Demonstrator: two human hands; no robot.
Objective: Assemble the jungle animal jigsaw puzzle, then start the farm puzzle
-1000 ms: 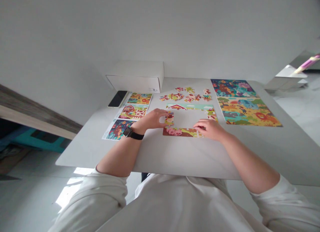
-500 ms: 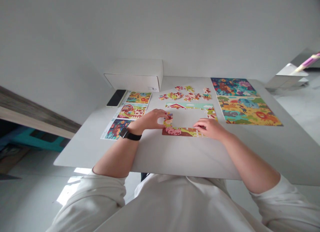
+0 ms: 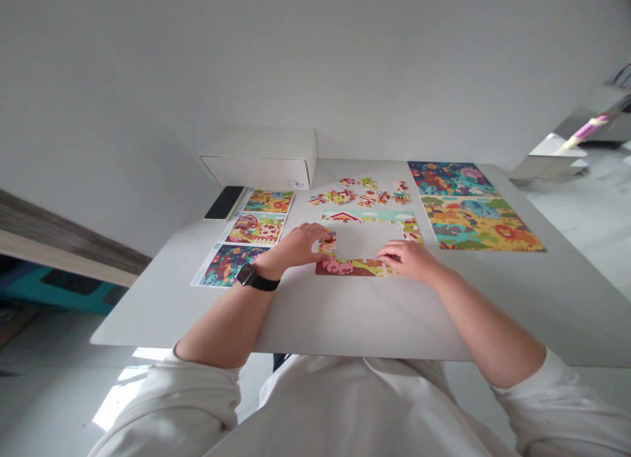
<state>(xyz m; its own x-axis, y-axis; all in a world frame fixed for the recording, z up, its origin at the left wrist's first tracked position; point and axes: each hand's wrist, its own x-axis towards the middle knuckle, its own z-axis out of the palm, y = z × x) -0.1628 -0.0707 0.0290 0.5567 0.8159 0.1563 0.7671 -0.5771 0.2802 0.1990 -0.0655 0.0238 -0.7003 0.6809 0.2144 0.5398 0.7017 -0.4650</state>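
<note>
A jigsaw puzzle border [image 3: 379, 216] lies on the table as a rectangle around bare tabletop, with a red barn roof along its far side and a pink pig at its near left corner. My left hand [image 3: 302, 245], with a black watch on the wrist, grips the left-side puzzle piece [image 3: 327, 242] between thumb and fingers. Over the near right part of the border rests my right hand [image 3: 409, 260], its fingers drawn together. Whatever is under or between those fingertips is hidden. Several loose puzzle pieces [image 3: 340, 197] lie beyond the border.
Left of the puzzle is a picture sheet [image 3: 254, 228] with a phone [image 3: 225, 202] at its far end. A white box [image 3: 256, 171] stands at the back against the wall. Two picture boards [image 3: 483, 223] lie to the right. The table's near edge [image 3: 365, 356] runs before my body.
The view has shifted a little, so the table appears slightly lower and further left. Both hands keep nearly the same places at the border, with only slight finger movement.
</note>
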